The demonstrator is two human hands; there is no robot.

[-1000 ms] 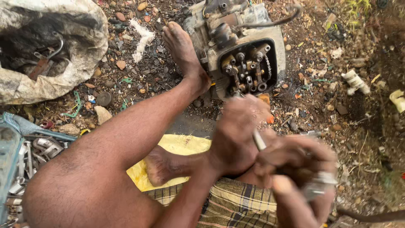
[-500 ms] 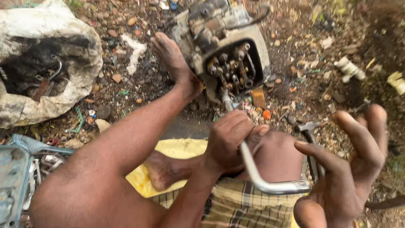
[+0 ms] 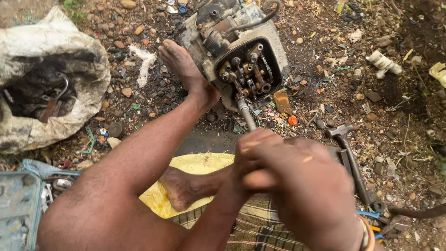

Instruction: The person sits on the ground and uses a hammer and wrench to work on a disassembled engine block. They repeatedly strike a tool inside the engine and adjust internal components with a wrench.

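item: small engine [image 3: 241, 56], valve cover off, rockers and springs exposed, lying on littered dirt at top centre, braced by a bare foot [image 3: 188, 72] pressed against its left side. tool: metal socket wrench [image 3: 246, 114], its shaft running from the lower edge of the open engine face down toward the hands. left hand [image 3: 253, 155] closed in a fist around the wrench's near end. right hand [image 3: 306, 186] folded over and touching the left, fingers curled; whether it grips the wrench itself cannot be told. nearby: hammer [image 3: 346, 148] on the ground to the right; torn sack [image 3: 46, 83] at left; yellow cloth [image 3: 195, 169] under the other foot; blue toolbox [image 3: 16, 209] at lower left.
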